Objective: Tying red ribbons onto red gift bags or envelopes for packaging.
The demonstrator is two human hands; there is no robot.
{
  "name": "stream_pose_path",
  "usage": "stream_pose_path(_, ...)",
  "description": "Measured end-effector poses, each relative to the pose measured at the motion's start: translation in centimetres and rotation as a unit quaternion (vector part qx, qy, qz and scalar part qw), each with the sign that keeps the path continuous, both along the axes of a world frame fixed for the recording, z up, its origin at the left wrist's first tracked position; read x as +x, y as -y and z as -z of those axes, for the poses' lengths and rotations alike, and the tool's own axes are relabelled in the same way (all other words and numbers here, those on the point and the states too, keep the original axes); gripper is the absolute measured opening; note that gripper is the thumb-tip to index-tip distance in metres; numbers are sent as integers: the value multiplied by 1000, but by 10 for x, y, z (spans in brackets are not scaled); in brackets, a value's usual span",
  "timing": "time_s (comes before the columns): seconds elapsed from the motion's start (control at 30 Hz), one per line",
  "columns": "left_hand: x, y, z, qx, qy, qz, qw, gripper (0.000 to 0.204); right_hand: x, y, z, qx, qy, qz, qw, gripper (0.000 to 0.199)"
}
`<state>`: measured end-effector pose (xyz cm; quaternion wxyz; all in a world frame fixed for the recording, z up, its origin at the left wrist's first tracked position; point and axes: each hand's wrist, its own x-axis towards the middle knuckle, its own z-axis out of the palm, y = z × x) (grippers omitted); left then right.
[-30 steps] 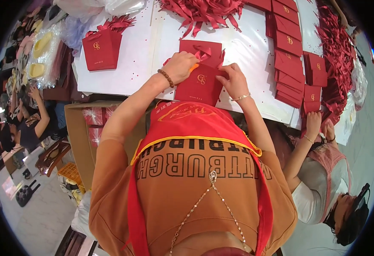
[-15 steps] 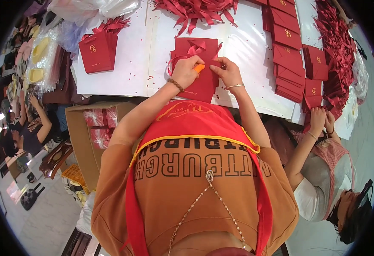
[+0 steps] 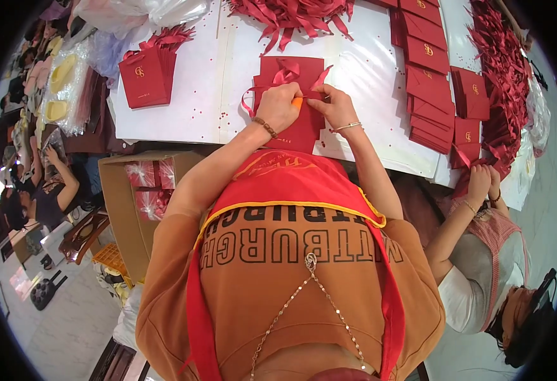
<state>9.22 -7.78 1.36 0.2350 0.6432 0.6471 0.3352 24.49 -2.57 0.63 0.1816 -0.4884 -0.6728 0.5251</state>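
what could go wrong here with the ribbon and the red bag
1. The left hand holds a small orange tool close to the right hand; a slip might nick a finger or tear the red bag.
2. The ribbon loops loosely, so it could snag or pull out.
3. The bag overhangs the table edge and might slide off.

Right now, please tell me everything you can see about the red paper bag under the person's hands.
The red paper bag lies flat on the white table, near its front edge, close to the person. It looks like dark red matte card. A red ribbon is threaded at its upper part, tied in a bow, with a loop hanging off its left side. The left hand and right hand rest on its middle, pinching a small orange tool between them. Any mark on its front is covered.
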Motion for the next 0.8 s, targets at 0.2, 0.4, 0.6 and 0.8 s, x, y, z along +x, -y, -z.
stream_pose_path(0.2, 2, 0, -2, -29, 18, -26, 999, 6, 0, 4, -2, -19, -37, 25, 999, 25)
stream_pose_path(0.4, 3, -1, -2, -40, 15, -45, 998, 6, 2, 7, 6, -35, -66, 35, 997, 23)
stream_pose_path(0.6, 3, -1, -6, -40, 36, -41, 998, 5, 0, 10, 7, 46, -62, 29, 997, 24)
stream_pose_path(0.8, 4, 0, -4, 13, -54, 1, 998, 4, 0, 12, 5, -39, -91, 40, 994, 21)
